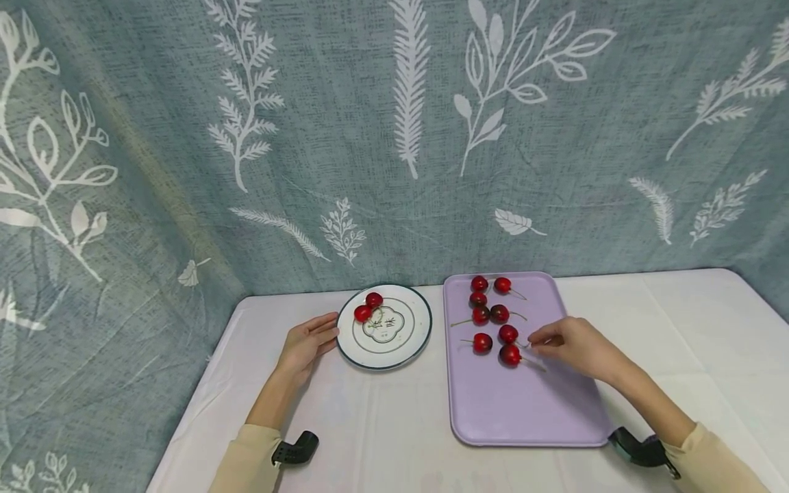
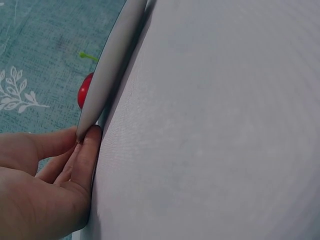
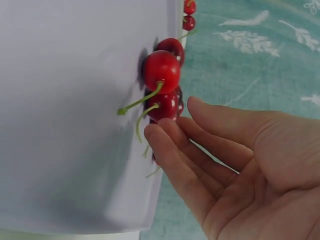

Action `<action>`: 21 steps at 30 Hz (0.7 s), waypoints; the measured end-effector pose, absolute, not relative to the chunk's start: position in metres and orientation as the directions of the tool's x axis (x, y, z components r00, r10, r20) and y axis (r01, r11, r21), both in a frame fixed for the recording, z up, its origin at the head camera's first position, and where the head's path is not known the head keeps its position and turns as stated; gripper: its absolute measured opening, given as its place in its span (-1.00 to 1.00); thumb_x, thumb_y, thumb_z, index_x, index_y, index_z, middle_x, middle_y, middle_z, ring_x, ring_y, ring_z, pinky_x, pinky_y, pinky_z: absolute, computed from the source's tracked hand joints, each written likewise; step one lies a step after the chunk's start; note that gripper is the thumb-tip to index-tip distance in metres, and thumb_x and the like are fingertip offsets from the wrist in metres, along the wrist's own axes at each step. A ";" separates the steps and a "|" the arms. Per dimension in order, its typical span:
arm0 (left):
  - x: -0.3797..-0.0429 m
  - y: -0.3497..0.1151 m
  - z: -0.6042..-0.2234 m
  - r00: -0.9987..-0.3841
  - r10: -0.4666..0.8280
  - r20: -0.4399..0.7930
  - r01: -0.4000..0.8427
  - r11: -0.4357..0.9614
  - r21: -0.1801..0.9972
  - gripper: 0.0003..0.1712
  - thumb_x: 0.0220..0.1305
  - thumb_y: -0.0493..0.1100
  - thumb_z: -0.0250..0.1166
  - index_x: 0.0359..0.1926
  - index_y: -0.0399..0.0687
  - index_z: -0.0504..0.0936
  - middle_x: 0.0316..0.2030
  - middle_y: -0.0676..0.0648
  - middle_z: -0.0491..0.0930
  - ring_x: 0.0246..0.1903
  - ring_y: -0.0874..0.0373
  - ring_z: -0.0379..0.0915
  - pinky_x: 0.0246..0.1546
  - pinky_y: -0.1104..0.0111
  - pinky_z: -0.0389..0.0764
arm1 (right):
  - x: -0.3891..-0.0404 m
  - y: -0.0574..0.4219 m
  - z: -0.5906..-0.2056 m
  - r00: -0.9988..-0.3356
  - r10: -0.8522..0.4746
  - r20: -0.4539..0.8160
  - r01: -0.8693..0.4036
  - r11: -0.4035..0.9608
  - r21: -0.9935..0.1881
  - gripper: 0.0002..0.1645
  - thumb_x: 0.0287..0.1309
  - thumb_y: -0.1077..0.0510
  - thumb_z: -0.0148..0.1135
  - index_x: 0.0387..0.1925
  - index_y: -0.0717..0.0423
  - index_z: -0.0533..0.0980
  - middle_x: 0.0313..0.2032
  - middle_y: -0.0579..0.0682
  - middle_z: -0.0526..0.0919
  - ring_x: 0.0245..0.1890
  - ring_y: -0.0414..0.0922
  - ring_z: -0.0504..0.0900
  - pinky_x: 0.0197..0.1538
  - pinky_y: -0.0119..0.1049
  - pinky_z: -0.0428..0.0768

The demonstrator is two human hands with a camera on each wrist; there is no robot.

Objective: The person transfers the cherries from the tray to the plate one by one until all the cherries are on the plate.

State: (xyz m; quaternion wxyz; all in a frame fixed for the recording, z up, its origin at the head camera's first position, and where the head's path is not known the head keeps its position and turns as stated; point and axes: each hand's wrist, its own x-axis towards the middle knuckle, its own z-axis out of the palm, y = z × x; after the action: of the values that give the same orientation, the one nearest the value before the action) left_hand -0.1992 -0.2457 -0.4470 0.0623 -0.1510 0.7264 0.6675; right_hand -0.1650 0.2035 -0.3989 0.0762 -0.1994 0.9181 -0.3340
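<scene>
My left hand [image 1: 303, 348] pinches the left rim of a white plate [image 1: 403, 348] with a dark edge; in the left wrist view the plate [image 2: 111, 62] sits between thumb and fingers. Two red cherries [image 1: 368, 307] lie on its upper left part. Over the right side of a purple tray [image 1: 524, 414], my right hand [image 1: 576, 348] reaches toward several stemmed cherries. Its thumb and fingers are parted, fingertips right by the stem of one cherry [image 1: 508, 334]. A second cherry [image 1: 509, 355] lies just in front of that one. The right wrist view shows the fingertips [image 3: 154, 132] close below a cherry [image 3: 163, 105].
More cherries [image 1: 479, 315] lie in the tray's back left half. A white cloth covers the table [image 1: 382, 424], and a blue-green leaf-patterned curtain [image 1: 345, 137] hangs behind it. Black wrist devices [image 1: 296, 448] sit on both forearms.
</scene>
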 end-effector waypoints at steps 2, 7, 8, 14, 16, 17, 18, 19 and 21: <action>-0.199 -0.246 -0.447 -0.948 -0.132 -0.289 -0.300 0.068 0.952 -0.48 0.36 -0.38 0.18 0.32 -0.32 0.40 0.29 -0.31 0.39 -0.05 0.29 0.55 -0.10 0.48 0.63 | -0.163 0.204 -0.402 -0.911 -0.413 -0.018 -0.301 0.692 -0.655 -0.77 0.11 0.28 0.37 -0.19 0.34 0.69 -0.27 0.11 0.75 -0.27 -0.04 0.71 -0.27 -0.35 0.65; -0.199 -0.245 -0.448 -0.949 -0.133 -0.287 -0.298 0.072 0.952 -0.49 0.36 -0.38 0.18 0.31 -0.32 0.41 0.29 -0.31 0.40 -0.06 0.30 0.54 -0.11 0.49 0.64 | -0.159 0.205 -0.409 -0.908 -0.417 -0.028 -0.286 0.668 -0.688 -0.73 0.07 0.26 0.41 -0.17 0.34 0.68 -0.29 0.07 0.76 -0.32 -0.13 0.70 -0.29 -0.40 0.64; -0.199 -0.245 -0.448 -0.949 -0.130 -0.286 -0.296 0.070 0.952 -0.49 0.36 -0.38 0.18 0.31 -0.33 0.40 0.29 -0.32 0.39 -0.06 0.29 0.54 -0.11 0.49 0.64 | -0.158 0.204 -0.411 -0.907 -0.420 -0.029 -0.285 0.663 -0.693 -0.72 0.05 0.26 0.43 -0.18 0.34 0.68 -0.30 0.06 0.76 -0.33 -0.15 0.69 -0.30 -0.42 0.64; -0.199 -0.246 -0.447 -0.946 -0.141 -0.291 -0.302 0.067 0.951 -0.49 0.35 -0.39 0.18 0.31 -0.31 0.41 0.29 -0.30 0.40 -0.07 0.31 0.55 -0.12 0.49 0.64 | -0.156 0.202 -0.416 -0.902 -0.431 -0.020 -0.291 0.642 -0.709 -0.75 0.01 0.26 0.46 -0.24 0.32 0.69 -0.35 0.00 0.75 -0.40 -0.23 0.65 -0.36 -0.44 0.62; -0.199 -0.246 -0.447 -0.945 -0.145 -0.293 -0.305 0.069 0.950 -0.49 0.35 -0.39 0.17 0.31 -0.30 0.41 0.29 -0.29 0.41 -0.08 0.31 0.55 -0.11 0.49 0.64 | -0.156 0.200 -0.418 -0.902 -0.432 -0.015 -0.293 0.636 -0.714 -0.77 0.00 0.26 0.47 -0.27 0.32 0.69 -0.38 -0.02 0.74 -0.42 -0.25 0.64 -0.37 -0.44 0.62; -0.199 -0.246 -0.447 -0.945 -0.144 -0.292 -0.305 0.070 0.950 -0.49 0.36 -0.39 0.17 0.31 -0.31 0.41 0.29 -0.30 0.40 -0.07 0.31 0.54 -0.11 0.49 0.64 | -0.156 0.199 -0.418 -0.900 -0.435 -0.011 -0.297 0.634 -0.714 -0.78 0.00 0.26 0.47 -0.28 0.32 0.69 -0.40 -0.03 0.74 -0.43 -0.26 0.64 -0.37 -0.44 0.62; -0.199 -0.245 -0.446 -0.946 -0.144 -0.292 -0.304 0.069 0.950 -0.49 0.36 -0.39 0.17 0.32 -0.31 0.41 0.29 -0.30 0.40 -0.07 0.30 0.54 -0.10 0.48 0.64 | -0.156 0.198 -0.419 -0.900 -0.436 -0.010 -0.300 0.635 -0.712 -0.79 -0.01 0.27 0.47 -0.30 0.31 0.69 -0.42 -0.05 0.73 -0.44 -0.27 0.63 -0.38 -0.44 0.62; -0.199 -0.245 -0.446 -0.945 -0.145 -0.293 -0.305 0.069 0.950 -0.49 0.36 -0.39 0.17 0.32 -0.31 0.40 0.29 -0.30 0.40 -0.07 0.30 0.54 -0.10 0.48 0.64 | -0.156 0.198 -0.420 -0.899 -0.437 -0.008 -0.303 0.636 -0.710 -0.80 -0.02 0.27 0.48 -0.31 0.30 0.69 -0.44 -0.06 0.72 -0.45 -0.28 0.62 -0.38 -0.44 0.61; -0.199 -0.245 -0.446 -0.945 -0.147 -0.293 -0.305 0.067 0.950 -0.49 0.36 -0.38 0.17 0.31 -0.31 0.41 0.29 -0.30 0.40 -0.06 0.30 0.55 -0.10 0.48 0.64 | -0.156 0.196 -0.420 -0.900 -0.436 -0.005 -0.308 0.644 -0.700 -0.83 -0.03 0.29 0.48 -0.34 0.28 0.69 -0.45 -0.09 0.71 -0.45 -0.29 0.61 -0.38 -0.44 0.61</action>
State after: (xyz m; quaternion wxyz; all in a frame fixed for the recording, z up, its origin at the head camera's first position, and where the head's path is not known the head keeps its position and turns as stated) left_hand -0.1990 -0.2450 -0.4461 0.0596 -0.1552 0.7280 0.6651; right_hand -0.1562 0.1962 -0.4202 0.0867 -0.2061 0.9026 -0.3679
